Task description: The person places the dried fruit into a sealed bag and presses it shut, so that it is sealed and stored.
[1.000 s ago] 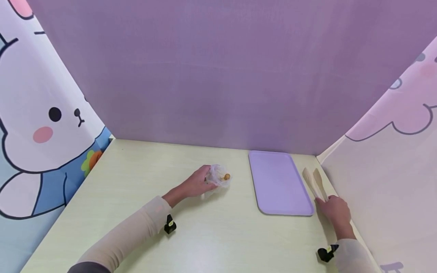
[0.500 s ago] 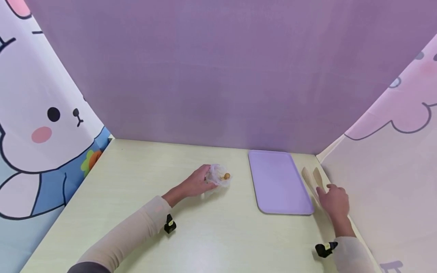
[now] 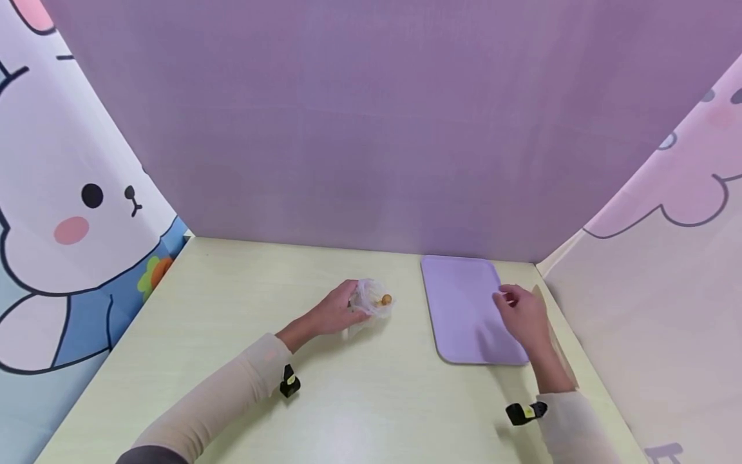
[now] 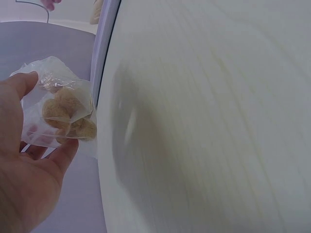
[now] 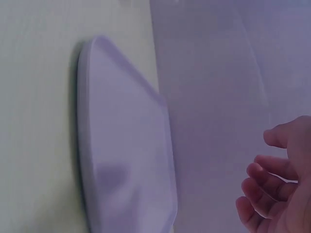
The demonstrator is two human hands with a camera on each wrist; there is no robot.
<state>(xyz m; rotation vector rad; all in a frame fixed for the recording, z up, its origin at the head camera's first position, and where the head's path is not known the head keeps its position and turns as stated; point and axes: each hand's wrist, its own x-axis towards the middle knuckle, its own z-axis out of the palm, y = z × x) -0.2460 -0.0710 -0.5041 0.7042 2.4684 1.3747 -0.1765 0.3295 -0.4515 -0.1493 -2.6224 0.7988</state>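
My left hand point(image 3: 333, 310) holds a clear plastic bag point(image 3: 365, 298) on the table, its fingers and thumb curled round the sides. Inside the bag, several round light-brown balls point(image 4: 63, 104) show in the left wrist view. My right hand point(image 3: 523, 317) is over the right side of a flat lilac tray point(image 3: 460, 309), fingers loosely curled with nothing between them. In the right wrist view, that hand point(image 5: 277, 184) is apart from the tray. A flat wooden utensil, like tongs or a pair of spatulas point(image 3: 537, 293), lies beyond the tray, mostly hidden by my right hand and forearm.
The pale wooden table point(image 3: 377, 399) has a purple wall point(image 3: 371, 142) at its back. Printed cartoon panels stand at the left point(image 3: 69, 148) and right point(image 3: 666, 290). The tray lies near the back wall.
My right hand has let go of the wooden utensil, lifted off it and moved left to the tray. My left hand and the bag have hardly moved.
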